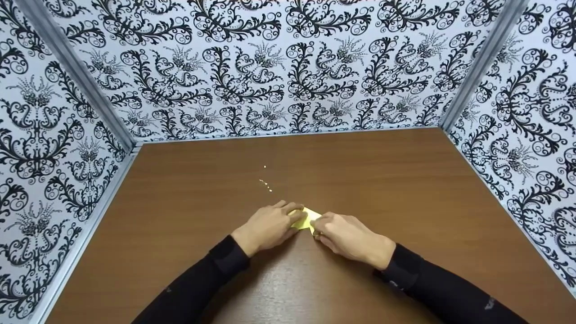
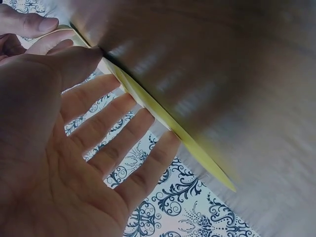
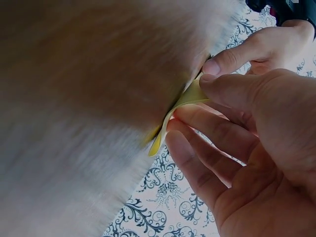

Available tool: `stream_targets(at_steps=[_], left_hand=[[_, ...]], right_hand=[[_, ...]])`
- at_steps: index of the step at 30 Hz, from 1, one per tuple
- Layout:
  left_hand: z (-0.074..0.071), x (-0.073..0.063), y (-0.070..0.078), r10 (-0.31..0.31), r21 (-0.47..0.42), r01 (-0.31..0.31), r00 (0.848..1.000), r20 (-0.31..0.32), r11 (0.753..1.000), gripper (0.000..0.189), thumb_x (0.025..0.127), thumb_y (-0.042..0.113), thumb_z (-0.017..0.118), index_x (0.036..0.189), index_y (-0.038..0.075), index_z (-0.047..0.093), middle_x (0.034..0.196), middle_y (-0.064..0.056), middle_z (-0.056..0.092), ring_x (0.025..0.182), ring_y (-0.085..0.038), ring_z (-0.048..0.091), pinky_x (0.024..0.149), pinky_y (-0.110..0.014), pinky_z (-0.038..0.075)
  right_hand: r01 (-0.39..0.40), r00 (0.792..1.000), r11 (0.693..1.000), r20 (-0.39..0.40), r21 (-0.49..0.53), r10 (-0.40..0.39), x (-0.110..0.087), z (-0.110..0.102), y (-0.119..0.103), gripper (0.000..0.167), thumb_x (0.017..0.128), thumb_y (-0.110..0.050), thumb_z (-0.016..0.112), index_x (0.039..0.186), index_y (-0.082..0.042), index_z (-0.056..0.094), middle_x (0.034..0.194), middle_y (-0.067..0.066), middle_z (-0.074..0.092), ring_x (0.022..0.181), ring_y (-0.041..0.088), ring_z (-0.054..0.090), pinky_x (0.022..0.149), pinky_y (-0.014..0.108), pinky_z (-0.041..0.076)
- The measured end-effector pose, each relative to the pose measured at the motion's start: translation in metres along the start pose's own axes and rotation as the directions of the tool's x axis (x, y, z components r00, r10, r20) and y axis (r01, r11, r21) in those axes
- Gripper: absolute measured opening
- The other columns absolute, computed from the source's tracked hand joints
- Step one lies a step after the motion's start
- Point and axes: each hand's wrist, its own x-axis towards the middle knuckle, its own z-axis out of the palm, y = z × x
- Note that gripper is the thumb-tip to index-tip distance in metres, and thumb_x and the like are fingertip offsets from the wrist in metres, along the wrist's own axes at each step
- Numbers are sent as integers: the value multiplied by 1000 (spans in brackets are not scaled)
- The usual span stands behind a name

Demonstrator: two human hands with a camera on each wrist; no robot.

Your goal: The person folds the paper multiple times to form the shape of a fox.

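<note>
A small piece of folded yellow paper lies on the brown table between my two hands. My left hand presses its left part down; in the left wrist view the fingers are spread and fairly straight, their tips along the paper. From the right, my right hand holds the near right part. The right wrist view shows the right thumb on a raised, curved flap of the paper, with the other fingers bent on the opposite side. The left thumb sits close to the right thumb there.
Several tiny white flecks are scattered on the brown table beyond the left hand. Walls with black-and-white scroll patterns enclose the table at the back and both sides, joined by grey metal posts.
</note>
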Motion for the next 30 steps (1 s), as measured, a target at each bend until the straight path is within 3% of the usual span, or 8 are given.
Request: stream_targets(at_steps=[7,16,19,24,27,30], left_hand=[[2,1,-2,10,44,-11,1000,7,999,43,115,35,76,155,19,76,163,-3,71,133,-27,74,97,-40,71],[2,2,-6,-6,-19,7,999,32,1000,44,115,35,77,156,21,75,165,-2,71,136,-30,73,100,-45,71],[3,2,-8,-12,-50,14,999,43,999,44,115,35,76,157,21,74,166,-2,70,140,-31,72,105,-47,70],[6,3,-12,-6,-93,11,999,51,996,44,117,38,74,158,21,74,166,-3,70,145,-31,71,109,-48,69],[8,3,-14,11,-114,-7,999,36,993,43,117,37,74,156,21,75,164,-4,71,145,-31,71,109,-49,69],[9,4,-16,24,-146,-21,999,21,989,41,116,33,75,154,20,76,163,-6,72,144,-31,71,109,-49,68]], right_hand=[[7,1000,1000,-3,24,-7,0,0,0,14,105,-8,86,110,-14,74,108,0,83,103,16,78,79,35,70],[-6,1000,999,29,54,5,-2,-4,1,10,105,-9,85,112,-13,80,113,0,83,107,16,78,83,36,70],[0,1000,996,30,85,-2,-3,-6,2,4,108,-16,85,110,-13,83,116,0,84,106,15,78,83,36,70],[-20,1000,979,26,201,15,-2,-15,6,23,114,-33,79,113,-12,87,114,3,86,101,17,81,84,36,71],[-46,999,965,10,259,44,2,-23,12,23,116,-29,77,116,-8,88,110,5,87,97,19,82,84,37,70],[-78,996,954,-28,291,90,9,-29,21,14,113,-15,79,114,-5,88,106,7,87,94,20,82,82,37,69]])
